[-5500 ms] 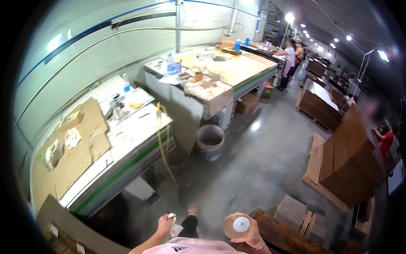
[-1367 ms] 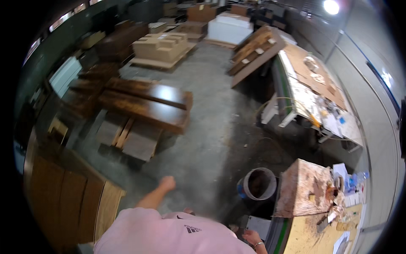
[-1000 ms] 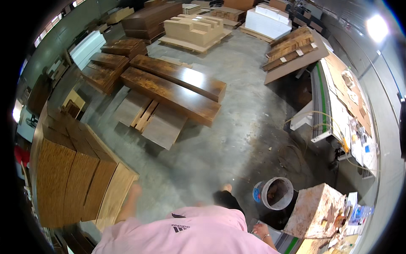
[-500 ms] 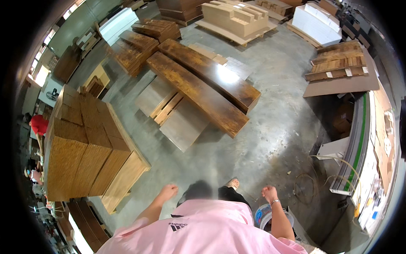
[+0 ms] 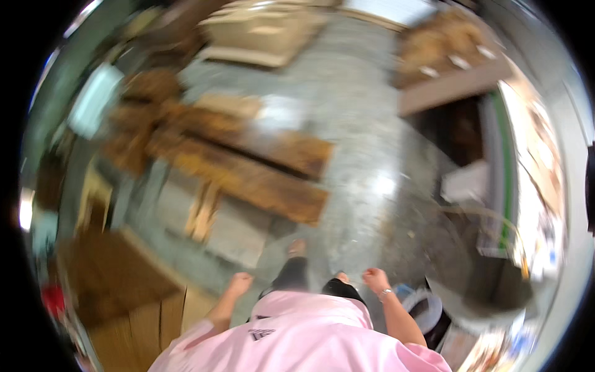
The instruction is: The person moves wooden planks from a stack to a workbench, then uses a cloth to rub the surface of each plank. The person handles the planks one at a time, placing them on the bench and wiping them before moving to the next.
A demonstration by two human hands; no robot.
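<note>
The picture is blurred by motion. The left hand (image 5: 239, 284) hangs loosely curled and holds nothing, just above a stack of light brown wooden boards (image 5: 155, 322); ahead of it lie long dark brown wooden planks (image 5: 248, 180) on the grey concrete floor (image 5: 365, 155). The right hand (image 5: 374, 277) is clenched in a loose fist, also holding nothing. Just to its right stands a round grey bucket (image 5: 424, 309); its contents cannot be made out.

- The picture is very blurry, so no label, sign or screen can be made out.
- Far up at the top lies a pale tan stack (image 5: 263, 28) that may be flat boxes. It is too fuzzy to tell.
- No package shows clearly near either hand.
</note>
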